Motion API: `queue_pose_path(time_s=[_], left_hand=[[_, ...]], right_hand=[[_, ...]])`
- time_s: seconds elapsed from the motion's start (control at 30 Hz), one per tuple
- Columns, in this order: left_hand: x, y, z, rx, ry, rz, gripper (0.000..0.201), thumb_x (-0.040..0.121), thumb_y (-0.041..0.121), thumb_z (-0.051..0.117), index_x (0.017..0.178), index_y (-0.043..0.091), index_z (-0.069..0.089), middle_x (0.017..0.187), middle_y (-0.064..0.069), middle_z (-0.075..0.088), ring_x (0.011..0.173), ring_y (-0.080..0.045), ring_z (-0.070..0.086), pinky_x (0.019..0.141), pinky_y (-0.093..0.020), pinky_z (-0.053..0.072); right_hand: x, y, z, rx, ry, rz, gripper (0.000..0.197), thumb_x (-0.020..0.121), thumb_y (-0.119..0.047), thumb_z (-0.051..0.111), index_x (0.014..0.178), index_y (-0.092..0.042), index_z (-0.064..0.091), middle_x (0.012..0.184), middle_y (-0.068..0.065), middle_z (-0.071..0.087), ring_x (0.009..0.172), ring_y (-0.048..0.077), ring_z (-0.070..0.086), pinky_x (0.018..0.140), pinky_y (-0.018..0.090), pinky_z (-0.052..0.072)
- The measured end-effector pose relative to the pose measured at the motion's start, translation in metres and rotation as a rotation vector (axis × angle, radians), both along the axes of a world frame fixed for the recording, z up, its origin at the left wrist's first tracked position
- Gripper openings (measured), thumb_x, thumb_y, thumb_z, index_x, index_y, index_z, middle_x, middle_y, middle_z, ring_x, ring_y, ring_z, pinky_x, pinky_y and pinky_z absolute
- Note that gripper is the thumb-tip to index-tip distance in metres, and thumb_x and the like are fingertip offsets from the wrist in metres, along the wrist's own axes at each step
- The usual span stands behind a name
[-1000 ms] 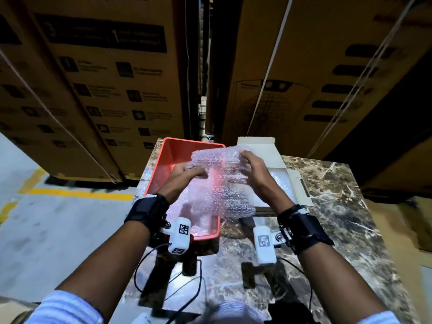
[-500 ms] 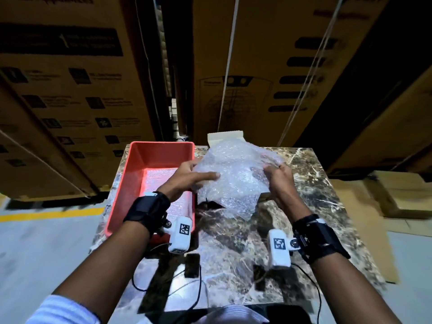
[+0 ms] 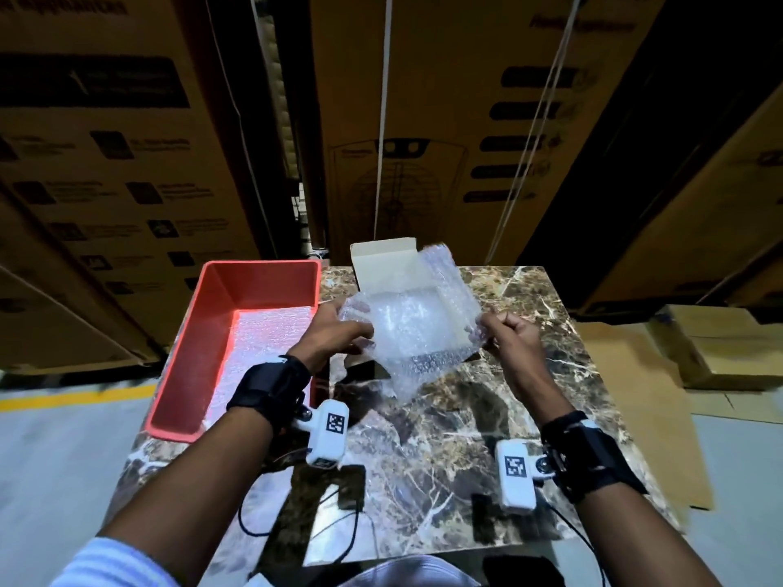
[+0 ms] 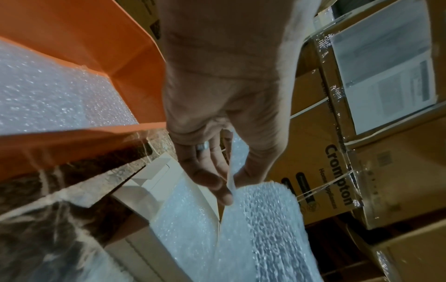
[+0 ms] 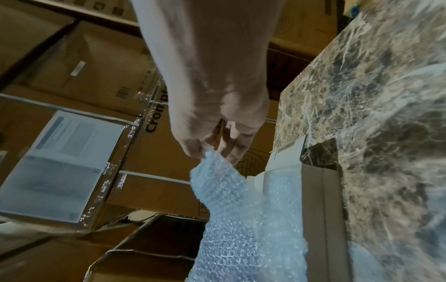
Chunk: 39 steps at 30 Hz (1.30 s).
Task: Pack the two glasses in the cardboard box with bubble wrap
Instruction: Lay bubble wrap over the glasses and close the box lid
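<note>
Both hands, the left hand (image 3: 334,332) and right hand (image 3: 510,334), pinch opposite edges of the clear bubble-wrap sheet (image 3: 417,328), spreading it over the open white cardboard box (image 3: 381,258), likely to line it.

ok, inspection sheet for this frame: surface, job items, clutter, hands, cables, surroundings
Surface: marble table, glossy.
Job's things: bubble wrap sheet held above the open white box; more wrap lines the box; glasses not seen.
Clutter: red tray holding more wrap.
Grip: left hand and right hand each pinch a sheet edge.
Cables: black leads from the wrist cameras.
Surroundings: stacked strapped cartons.
</note>
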State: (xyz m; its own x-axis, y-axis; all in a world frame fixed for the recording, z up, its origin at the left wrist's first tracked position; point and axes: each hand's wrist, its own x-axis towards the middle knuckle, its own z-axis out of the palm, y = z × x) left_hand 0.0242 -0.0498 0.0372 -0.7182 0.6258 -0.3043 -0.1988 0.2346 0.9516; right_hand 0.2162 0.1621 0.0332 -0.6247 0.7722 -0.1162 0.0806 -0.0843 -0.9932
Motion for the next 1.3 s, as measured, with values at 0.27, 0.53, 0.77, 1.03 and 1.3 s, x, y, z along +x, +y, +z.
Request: queue_pose_path(time_s=[0.27,0.53,0.77,1.03,1.3], left_hand=[[-0.004,0.02,-0.027,0.041,0.099,0.337,0.063,0.09,0.007,0.076,0.142,0.021,0.043,0.121,-0.018,0.067,0.09,-0.021,0.068,0.071,-0.033,0.054],[0.004,0.032,-0.037,-0.078,0.448,0.364,0.018,0.095,0.004,0.066,0.096,0.019,0.056,0.098,-0.013,0.068,0.066,-0.025,0.074,0.055,-0.046,0.061],[-0.011,0.044,-0.045,-0.204,0.393,0.143,0.058,0.082,-0.009,0.077,0.134,0.013,0.065,0.133,0.003,0.065,0.075,-0.008,0.067,0.07,-0.029,0.062],[-0.024,0.047,-0.05,-0.293,0.474,0.001,0.093,0.074,-0.028,0.062,0.155,0.014,0.042,0.158,-0.008,0.042,0.116,-0.031,0.065,0.055,-0.018,0.055],[-0.035,0.056,-0.069,-0.378,0.44,0.079,0.083,0.079,-0.017,0.073,0.153,0.011,0.045,0.15,-0.013,0.044,0.124,-0.027,0.056,0.098,-0.032,0.057]], right_hand=[[0.015,0.034,-0.02,-0.005,-0.129,0.245,0.09,0.087,0.013,0.057,0.146,-0.052,0.038,0.14,0.004,0.051,0.115,0.036,0.064,0.075,0.04,0.056],[0.006,0.053,-0.03,0.218,-0.23,0.594,0.082,0.089,0.016,0.041,0.142,-0.046,0.055,0.153,-0.026,0.04,0.092,-0.002,0.063,0.078,0.052,0.056],[-0.024,0.07,-0.039,0.208,-0.223,0.42,0.03,0.096,-0.018,0.071,0.125,-0.018,0.072,0.132,-0.001,0.066,0.105,0.008,0.07,0.085,0.023,0.056],[-0.064,0.103,-0.049,0.292,-0.399,0.611,0.082,0.087,0.008,0.069,0.154,-0.028,0.041,0.159,0.002,0.037,0.073,0.012,0.067,0.056,0.026,0.056],[-0.096,0.122,-0.071,0.46,-0.546,0.64,0.084,0.086,0.007,0.066,0.155,-0.03,0.037,0.162,0.0,0.033,0.119,0.016,0.056,0.069,0.021,0.059]])
